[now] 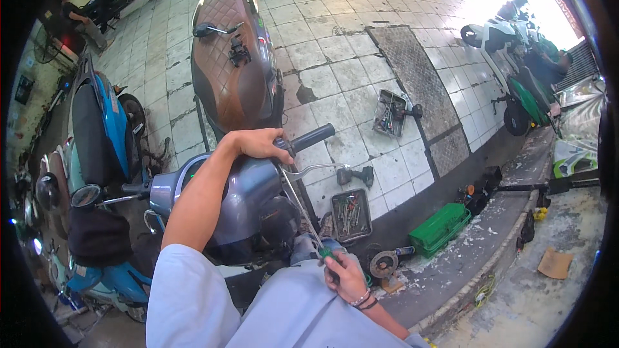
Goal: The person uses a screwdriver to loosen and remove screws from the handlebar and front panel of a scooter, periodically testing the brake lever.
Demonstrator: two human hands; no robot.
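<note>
My left hand (258,143) grips the scooter handlebar (308,136) beside its rubber grip, above the grey front cover (242,187) and near the brake lever (321,166). In my right hand (342,274) is a green-handled screwdriver (327,256), whose long shaft angles up to the area below the handlebar. I cannot tell exactly what its tip touches. Behind the handlebar is the brown quilted seat (225,84), with a mirror (205,29) and a black bracket (238,50) lying on it.
Tool trays (351,216) (389,109), a drill (354,177), a green box (438,229) and a brake disc (383,264) lie right of me. A blue scooter (97,122) stands left. Other motorbikes (516,90) and people (84,16) are around the tiled floor (309,51).
</note>
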